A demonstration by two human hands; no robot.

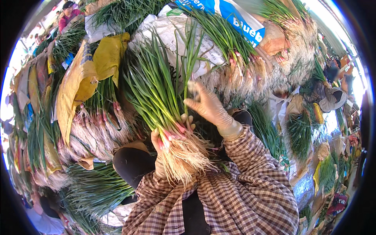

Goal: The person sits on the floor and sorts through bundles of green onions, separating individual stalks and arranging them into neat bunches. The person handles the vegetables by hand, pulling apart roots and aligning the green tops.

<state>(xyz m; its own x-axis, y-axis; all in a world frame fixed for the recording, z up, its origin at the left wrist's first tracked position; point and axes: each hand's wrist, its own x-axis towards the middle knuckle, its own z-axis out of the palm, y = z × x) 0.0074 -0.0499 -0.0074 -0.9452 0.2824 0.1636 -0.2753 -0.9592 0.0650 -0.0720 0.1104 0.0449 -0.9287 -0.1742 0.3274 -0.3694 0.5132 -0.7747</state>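
Observation:
My left hand, in a thin pale glove, grips a thick bunch of spring onions around the pinkish stem bases. Its fingertips show on the far side of the stems. The long green leaves point up and away from me, while a mass of pale stringy roots hangs toward my lap. To the right of the bunch is my right hand, also gloved, with thumb and fingers apart. Its thumb is close to one upright stalk; whether they touch is unclear. The right fingertips are blurred.
Ahead lie more spring onions on a white printed sack, beside a blue bag. At left, yellow sacking partly covers rooted bundles. Leaves lie by my left knee. A person is at upper left.

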